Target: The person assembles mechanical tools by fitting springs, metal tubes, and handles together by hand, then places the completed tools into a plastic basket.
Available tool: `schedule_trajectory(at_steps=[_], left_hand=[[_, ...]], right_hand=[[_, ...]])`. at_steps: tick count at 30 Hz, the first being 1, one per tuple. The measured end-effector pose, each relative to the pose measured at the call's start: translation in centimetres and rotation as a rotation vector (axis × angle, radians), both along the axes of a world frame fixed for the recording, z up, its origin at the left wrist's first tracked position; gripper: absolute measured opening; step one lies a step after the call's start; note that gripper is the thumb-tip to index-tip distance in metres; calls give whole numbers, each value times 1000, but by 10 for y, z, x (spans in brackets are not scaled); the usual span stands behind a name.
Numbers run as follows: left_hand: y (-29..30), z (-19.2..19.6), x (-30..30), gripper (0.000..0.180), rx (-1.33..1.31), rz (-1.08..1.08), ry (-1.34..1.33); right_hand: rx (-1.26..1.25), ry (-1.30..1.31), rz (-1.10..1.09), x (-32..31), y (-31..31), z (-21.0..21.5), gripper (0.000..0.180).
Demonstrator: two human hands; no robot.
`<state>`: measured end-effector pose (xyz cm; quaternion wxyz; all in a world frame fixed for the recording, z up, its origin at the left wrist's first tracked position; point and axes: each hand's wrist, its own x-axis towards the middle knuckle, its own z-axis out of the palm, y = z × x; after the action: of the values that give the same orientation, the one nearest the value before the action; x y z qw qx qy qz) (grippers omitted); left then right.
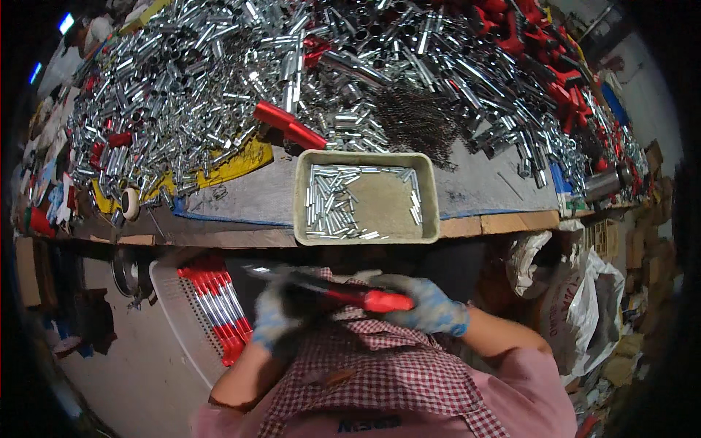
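Observation:
Across my lap, in front of the checked apron, lies a long dark tube-like piece with a red end [387, 300], smeared by motion; its exact kind does not show. My right hand [429, 305], in a grey-and-blue work glove, is closed around the red end. At the other part of the piece my left hand [272, 315], gloved alike, grips it from below; its fingers are partly hidden and blurred. Just beyond, on the table edge, stands a beige rectangular tray [432, 212] holding many small metal pins [328, 203], mostly at its left side.
Chrome tubes [212, 44] are heaped over the table, with dark springs [420, 124] and red parts [558, 69] among them. A white basket [169, 299] by my left arm holds several red-and-chrome assemblies [219, 310]. White sacks [584, 299] stand at the right.

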<state>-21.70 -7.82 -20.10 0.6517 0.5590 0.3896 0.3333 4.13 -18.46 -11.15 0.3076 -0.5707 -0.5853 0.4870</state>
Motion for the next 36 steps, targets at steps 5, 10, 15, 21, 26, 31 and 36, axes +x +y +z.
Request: schedule_trajectory(at_steps=[5,10,15,21,26,31,36], left_hand=[[30,-19,99,31,-247,-669,607],[36,-13,134,31,-354,-645,467],[52,-20,124,31,-447,-634,371],[65,-20,122,31,-525,-614,258],[62,-16,131,31,-549,-625,191],[36,-36,22,31,-502,-709,191],[55,-27,83,31,-411,-686,180]], right_hand=[[-736,1007,-718,30,-33,-93,43],[-859,1201,-979,40,-29,-160,34],[-898,1484,-1029,39,-12,-180,30],[-717,1238,-1011,42,-9,-221,36],[-626,1093,-914,44,9,-216,36],[-435,1017,-856,18,64,-208,36],[-240,915,-699,27,80,-188,37]])
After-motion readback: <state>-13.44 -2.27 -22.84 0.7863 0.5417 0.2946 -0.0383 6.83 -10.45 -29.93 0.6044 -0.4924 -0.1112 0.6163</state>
